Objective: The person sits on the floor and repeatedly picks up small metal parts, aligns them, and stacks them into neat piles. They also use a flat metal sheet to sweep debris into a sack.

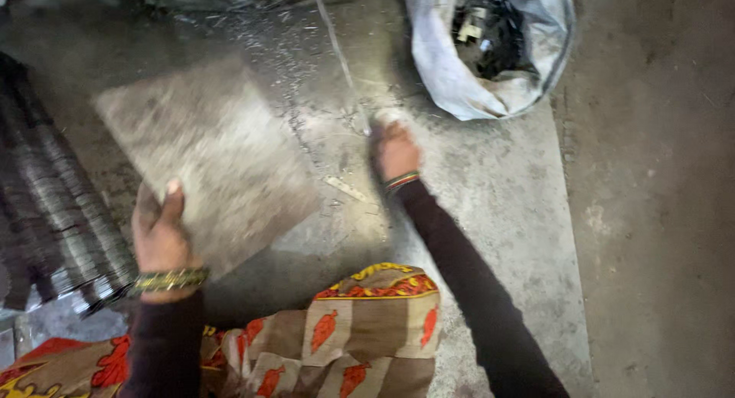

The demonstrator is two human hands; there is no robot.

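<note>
We see one grey concrete floor [505,207] filling the view, dusty and strewn with pale metal shavings toward twelve o'clock. On it, at ten o'clock from the middle, lies one flat, brownish rectangular board [207,157], tilted so a corner points to eleven o'clock; it is blurred. At nine o'clock sit rows of stacked thin grey metal pieces [53,207], too many and too smeared for us to count. At one o'clock stands one white woven sack [459,69], mouth open, with dark scrap inside. Along six o'clock spreads one patterned cloth in brown, orange and yellow [367,329] over the person's lap. Two dark-sleeved arms reach out from the bottom edge. The left hand [159,233], at eight o'clock, grips the near edge of the board, thumb up on its top face and the other fingers tucked beneath; one gold bangle circles that wrist. The right hand [396,149], just above the middle, stretches straight forward with its back to us, curled down on the floor around something pale near one long thin metal strip [337,50] that runs away to twelve o'clock; we cannot tell whether it actually clasps anything. One striped bangle sits on that wrist. One small pale sliver [346,188] lies between board and right hand.
</note>
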